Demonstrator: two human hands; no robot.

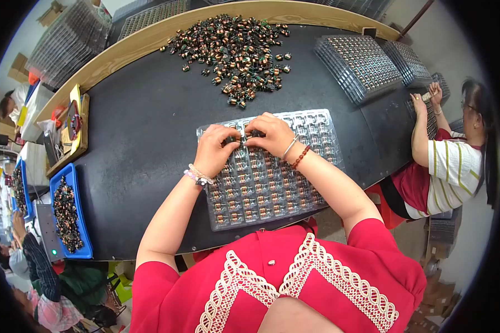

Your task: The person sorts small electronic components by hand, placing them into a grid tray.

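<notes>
Two hands are working at the far edge of a clear compartment tray (294,194) lying on the black worktop (144,133). Bare worktop is stretching wide to the tray's left and between the tray and the heap of small copper-wound coils (236,50) further out; the tray's near edge is sitting close to the worktop's near edge. On the right, stacks of clear trays (361,64) are crowding the far corner, where another person's hands (428,97) are working. The left hand (216,150) and right hand (272,133) are meeting over the tray's far row, fingers curled narrow and pinching small coil parts (249,135) between them; exactly how many each is holding I cannot tell. Nearer rows are already sitting filled with coils.
</notes>
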